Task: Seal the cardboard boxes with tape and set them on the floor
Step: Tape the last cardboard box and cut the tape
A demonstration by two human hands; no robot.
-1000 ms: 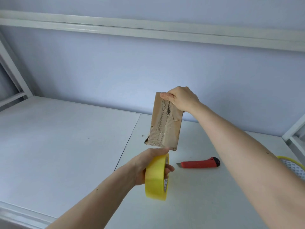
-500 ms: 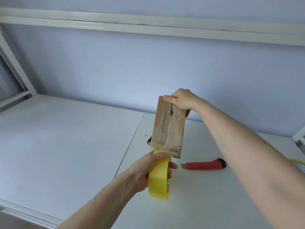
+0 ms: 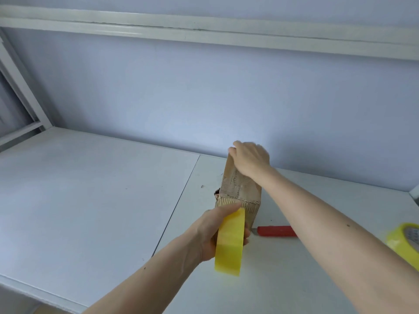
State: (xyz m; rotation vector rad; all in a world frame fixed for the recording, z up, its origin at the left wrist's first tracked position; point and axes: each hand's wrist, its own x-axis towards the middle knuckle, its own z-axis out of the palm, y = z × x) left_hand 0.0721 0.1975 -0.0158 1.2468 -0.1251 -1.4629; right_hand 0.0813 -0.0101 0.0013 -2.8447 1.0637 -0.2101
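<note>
A small worn cardboard box (image 3: 240, 191) stands on end on the white table (image 3: 90, 200), its torn corrugated face towards me. My right hand (image 3: 250, 160) lies over its top end and grips it. My left hand (image 3: 214, 232) holds a yellow tape roll (image 3: 230, 244) on edge, pressed against the box's near lower edge with the thumb on top of the roll. The box's far side is hidden.
A red utility knife (image 3: 275, 231) lies on the table just right of the box, partly behind my right forearm. A second yellow tape roll (image 3: 405, 242) sits at the right edge. A white frame rail crosses above, and the table's front edge runs at lower left.
The box has come down from mid-air and now rests on the table. My right hand has shifted over its top, and my left hand has brought the roll up against its lower edge.
</note>
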